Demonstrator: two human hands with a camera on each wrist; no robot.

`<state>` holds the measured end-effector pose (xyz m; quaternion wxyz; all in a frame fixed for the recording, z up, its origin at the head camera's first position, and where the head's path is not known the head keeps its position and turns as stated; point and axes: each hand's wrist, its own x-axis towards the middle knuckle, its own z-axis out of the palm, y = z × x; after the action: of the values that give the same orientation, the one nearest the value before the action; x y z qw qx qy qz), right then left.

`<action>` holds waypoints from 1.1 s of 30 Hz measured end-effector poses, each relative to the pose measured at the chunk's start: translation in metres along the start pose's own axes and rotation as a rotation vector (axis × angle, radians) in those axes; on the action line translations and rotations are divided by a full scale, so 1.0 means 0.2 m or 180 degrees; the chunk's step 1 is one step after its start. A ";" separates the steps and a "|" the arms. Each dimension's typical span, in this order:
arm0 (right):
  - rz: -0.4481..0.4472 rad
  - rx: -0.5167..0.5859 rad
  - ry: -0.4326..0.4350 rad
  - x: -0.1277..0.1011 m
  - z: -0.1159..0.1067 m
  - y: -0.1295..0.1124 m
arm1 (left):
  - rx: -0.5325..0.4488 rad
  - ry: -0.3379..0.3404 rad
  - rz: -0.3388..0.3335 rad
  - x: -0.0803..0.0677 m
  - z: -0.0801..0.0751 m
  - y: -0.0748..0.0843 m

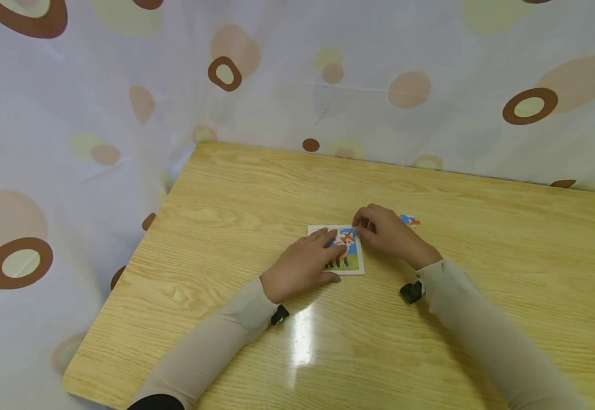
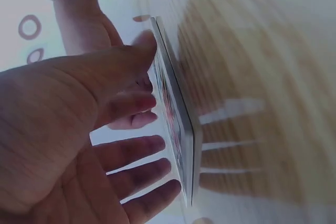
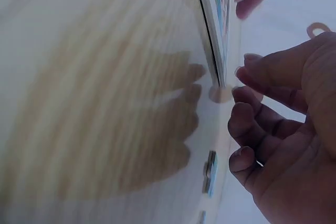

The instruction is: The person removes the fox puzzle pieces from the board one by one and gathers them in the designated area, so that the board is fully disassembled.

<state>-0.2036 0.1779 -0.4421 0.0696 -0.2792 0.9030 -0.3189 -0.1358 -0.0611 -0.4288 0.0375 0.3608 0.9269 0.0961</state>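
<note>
A small white-framed jigsaw puzzle [image 1: 361, 263] lies flat on the wooden table, its picture showing an orange-and-white animal on green under blue. Across its left part spreads my left hand [image 1: 302, 263], fingers extended over the picture and thumb by the near edge. My right hand [image 1: 387, 232] is at the puzzle's far right corner, fingers loosely bent, thumb and index tips close together. No piece shows between them in the right wrist view. Beyond the right hand lies a loose puzzle piece [image 1: 409, 221], partly hidden by it; the right wrist view shows loose pieces [image 3: 210, 174] on the table.
The wooden table [image 1: 215, 228] runs out to both sides, its left edge slanting toward me. Behind and to the left hangs a white curtain [image 1: 277, 102] with brown and beige spots. Each wrist carries a black camera [image 1: 411, 292].
</note>
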 end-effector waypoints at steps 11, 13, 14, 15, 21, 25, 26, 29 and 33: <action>-0.0110 -0.0031 -0.0057 0.02 0.08 -0.09 | 0.0095 -0.0018 0.0046 -0.02 -0.02 -0.02; -0.0128 -0.0095 -0.0028 0.02 0.09 -0.10 | 0.0082 -0.0035 0.0007 -0.02 -0.02 -0.03; -0.0127 -0.0149 -0.0018 0.02 0.09 -0.11 | 0.0071 -0.0036 -0.0006 -0.02 -0.02 -0.03; -0.0123 -0.0196 -0.0017 0.02 0.10 -0.11 | 0.0062 -0.0033 -0.0015 -0.02 -0.02 -0.03; -0.0020 -0.0369 -0.0184 0.03 0.10 -0.15 | 0.0041 0.0014 -0.0017 -0.01 -0.03 -0.03; 0.0060 -0.0239 -0.0343 0.06 0.09 -0.15 | -0.0002 -0.0046 -0.0055 0.00 -0.03 -0.03; 0.0070 -0.0216 -0.0371 0.06 0.09 -0.14 | -0.0015 -0.0066 -0.0065 0.00 -0.02 -0.03; 0.0080 -0.0138 -0.0431 0.08 0.09 -0.13 | -0.0057 -0.0092 -0.0077 0.00 -0.02 -0.03; 0.0101 -0.0059 -0.0467 0.09 0.09 -0.13 | -0.0077 -0.0052 -0.0069 0.00 -0.01 -0.03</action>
<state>-0.2008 0.1416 -0.4404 0.1381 -0.2881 0.9028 -0.2880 -0.1393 -0.0662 -0.4273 0.0504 0.3510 0.9292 0.1040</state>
